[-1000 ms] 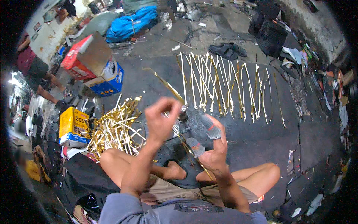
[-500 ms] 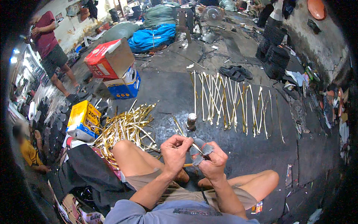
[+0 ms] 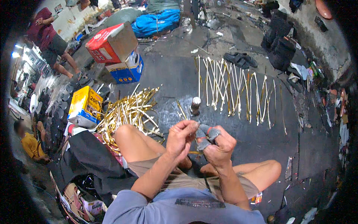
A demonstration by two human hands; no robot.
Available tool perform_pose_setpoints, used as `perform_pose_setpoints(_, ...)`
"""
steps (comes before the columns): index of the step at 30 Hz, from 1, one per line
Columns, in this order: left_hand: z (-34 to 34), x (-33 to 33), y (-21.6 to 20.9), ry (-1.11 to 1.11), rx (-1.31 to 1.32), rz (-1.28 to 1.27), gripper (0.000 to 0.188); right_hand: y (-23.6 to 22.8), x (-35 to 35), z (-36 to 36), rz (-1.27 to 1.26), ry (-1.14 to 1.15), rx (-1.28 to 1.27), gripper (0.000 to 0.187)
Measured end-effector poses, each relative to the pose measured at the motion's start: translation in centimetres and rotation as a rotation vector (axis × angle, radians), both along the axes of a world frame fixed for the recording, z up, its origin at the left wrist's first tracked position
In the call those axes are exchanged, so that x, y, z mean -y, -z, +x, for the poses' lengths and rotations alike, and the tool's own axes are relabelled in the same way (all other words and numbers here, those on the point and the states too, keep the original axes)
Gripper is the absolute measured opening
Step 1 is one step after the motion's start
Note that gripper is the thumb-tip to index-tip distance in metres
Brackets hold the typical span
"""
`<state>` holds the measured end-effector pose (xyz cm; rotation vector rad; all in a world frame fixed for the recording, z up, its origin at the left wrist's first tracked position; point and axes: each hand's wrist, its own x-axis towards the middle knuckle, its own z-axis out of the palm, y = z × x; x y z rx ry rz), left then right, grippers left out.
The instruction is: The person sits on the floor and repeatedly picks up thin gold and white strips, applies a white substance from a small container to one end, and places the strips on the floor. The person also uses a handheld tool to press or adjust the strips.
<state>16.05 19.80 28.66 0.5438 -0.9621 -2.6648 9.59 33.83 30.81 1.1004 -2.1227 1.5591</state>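
Head view: cloth-wrapped right hand point(image 3: 218, 143), thin brass strip point(image 3: 194, 152).

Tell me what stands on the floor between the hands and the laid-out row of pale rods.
A small bottle with a pale cap stands there, beyond the left hand, short of the rods; head view.

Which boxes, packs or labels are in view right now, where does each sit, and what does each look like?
Red box: upper left on the floor, large carton, red sides, brown flap open.
Blue box: under the red box, blue with white patches.
Yellow box: left of the gold strip pile, tilted, yellow with white base.
Small packet: on the floor by the right knee, red and yellow.
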Motion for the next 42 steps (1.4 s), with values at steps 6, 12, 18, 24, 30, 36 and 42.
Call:
perform_pose_setpoints(6,-2.4,4.8,-0.3,-0.131,-0.043,-0.135,0.006,0.7,-0.9,1.2,0.08,-0.001,0.071,0.026)
perform_pose_setpoints(12,-7.2,12.2,2.1,-0.303,0.151,-0.146,0.011,4.0,-4.3,2.8,0.164,0.025,0.201,0.024)
perform_pose_setpoints(18,-11.5,21.8,14.0,-0.311,0.356,-0.112,0.013,8.5,-10.3,5.6,0.327,0.065,0.179,0.013)
perform_pose_setpoints(24,-14.4,22.5,21.8,-0.337,0.624,-0.204,0.026,7.0,-12.5,7.0,0.342,0.16,0.455,0.014)
perform_pose_setpoints(30,-15.8,24.1,29.3,-0.396,1.065,-0.794,0.016,10.7,-11.5,7.3,0.549,0.261,0.647,0.016)
perform_pose_setpoints(36,-24.2,19.2,29.1,0.126,0.426,-1.841,0.031,17.2,-12.0,5.6,0.634,0.209,0.836,0.016)
perform_pose_setpoints(42,-32.6,17.4,30.8,0.857,-0.196,-2.199,0.027,18.8,-12.2,4.5,0.808,0.337,0.989,0.025)
